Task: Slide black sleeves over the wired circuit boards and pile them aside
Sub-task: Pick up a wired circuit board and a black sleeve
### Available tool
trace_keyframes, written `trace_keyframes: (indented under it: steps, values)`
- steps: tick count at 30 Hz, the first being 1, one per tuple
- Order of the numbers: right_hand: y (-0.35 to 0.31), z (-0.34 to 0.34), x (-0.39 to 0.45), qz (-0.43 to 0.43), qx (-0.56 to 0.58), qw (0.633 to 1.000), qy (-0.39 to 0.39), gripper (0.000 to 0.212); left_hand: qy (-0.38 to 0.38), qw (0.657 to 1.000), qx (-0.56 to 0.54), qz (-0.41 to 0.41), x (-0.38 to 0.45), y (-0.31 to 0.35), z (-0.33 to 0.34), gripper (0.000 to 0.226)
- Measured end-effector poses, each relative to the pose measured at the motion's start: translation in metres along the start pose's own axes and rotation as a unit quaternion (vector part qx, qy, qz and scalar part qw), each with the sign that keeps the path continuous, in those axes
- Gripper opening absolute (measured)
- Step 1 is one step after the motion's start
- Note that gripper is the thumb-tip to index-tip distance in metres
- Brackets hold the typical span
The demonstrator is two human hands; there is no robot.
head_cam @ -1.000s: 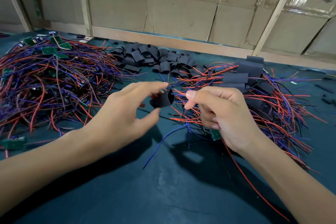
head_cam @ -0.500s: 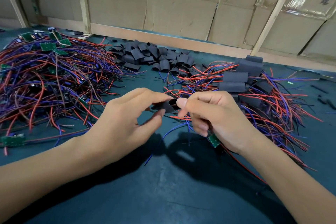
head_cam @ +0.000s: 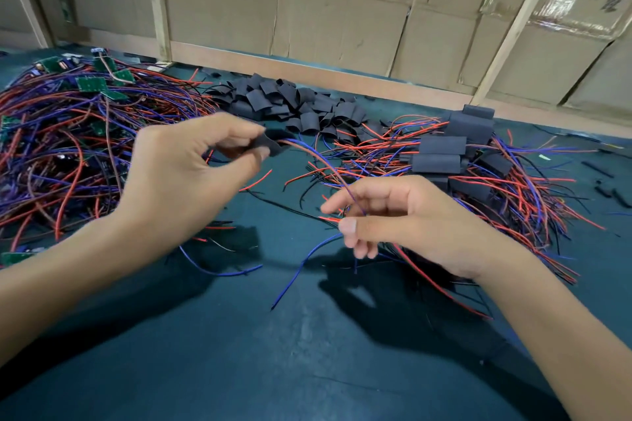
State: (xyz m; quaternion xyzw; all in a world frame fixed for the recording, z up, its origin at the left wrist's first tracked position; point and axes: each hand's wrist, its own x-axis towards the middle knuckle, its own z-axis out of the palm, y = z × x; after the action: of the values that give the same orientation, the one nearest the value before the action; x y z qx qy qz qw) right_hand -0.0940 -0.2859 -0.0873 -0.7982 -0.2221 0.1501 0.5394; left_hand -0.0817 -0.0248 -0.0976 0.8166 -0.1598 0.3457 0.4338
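With the left hand [head_cam: 178, 188] pinching a black sleeve [head_cam: 268, 144] above the tabletop [head_cam: 307, 352] and the right hand [head_cam: 393, 215] loosely curled around its wires [head_cam: 325, 164], a slack grip could let them slide free or snag the sleeved pile [head_cam: 455, 154].

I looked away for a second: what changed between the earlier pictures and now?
The hands drew apart. The left hand carried the black sleeve up and left, wires now trailing out of it. The right hand dropped lower and loosened its grip to a light hold on those wires; the green board is out of sight. All three piles stayed put.
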Motion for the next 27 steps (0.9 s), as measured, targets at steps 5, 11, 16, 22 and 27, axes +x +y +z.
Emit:
trace_keyframes:
  steps: [5,11,16,22,27]
  values:
    - [-0.001,-0.009,0.002,0.005,0.139,0.989,0.050,0.016,0.040,0.999,0.028,-0.009,0.016,-0.011,-0.020,0.018]
    - [0.005,-0.012,0.007,0.015,0.144,0.979,0.141,0.023,-0.037,0.980,0.145,0.132,0.012,-0.029,-0.015,0.031]
    - [0.005,-0.007,0.007,0.018,0.113,0.983,0.145,0.019,-0.099,0.949,0.193,0.230,0.008,-0.033,-0.005,0.036]
    - [0.002,0.005,0.007,-0.011,0.071,0.981,0.178,0.014,-0.117,0.920,0.209,0.309,0.002,-0.024,0.000,0.031]
    - [0.002,0.010,0.007,-0.029,0.052,0.984,0.169,0.014,-0.134,0.915,0.198,0.325,-0.004,-0.018,0.004,0.033]
